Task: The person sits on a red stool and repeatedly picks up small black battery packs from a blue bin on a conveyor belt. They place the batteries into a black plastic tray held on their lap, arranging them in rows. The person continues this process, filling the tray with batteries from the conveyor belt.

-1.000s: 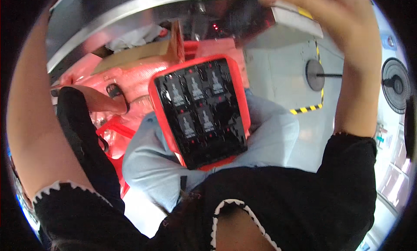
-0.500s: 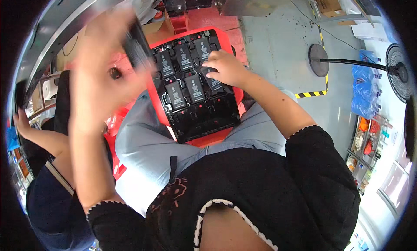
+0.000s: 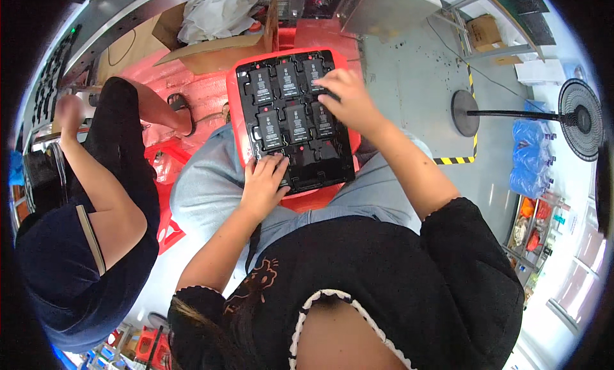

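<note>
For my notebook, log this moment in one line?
left hand: at black tray | right hand: at black packs | red base: under tray

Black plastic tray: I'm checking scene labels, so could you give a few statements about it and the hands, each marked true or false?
1. The glossy black plastic tray lies on a red plastic surface. True.
2. The left hand is clear of the tray. False: the left hand's fingers rest on it.
3. The right hand is at the tray's right side. True.
4. The flat black rectangular pieces form a single row. False: the pieces lie in more than one row.
</note>
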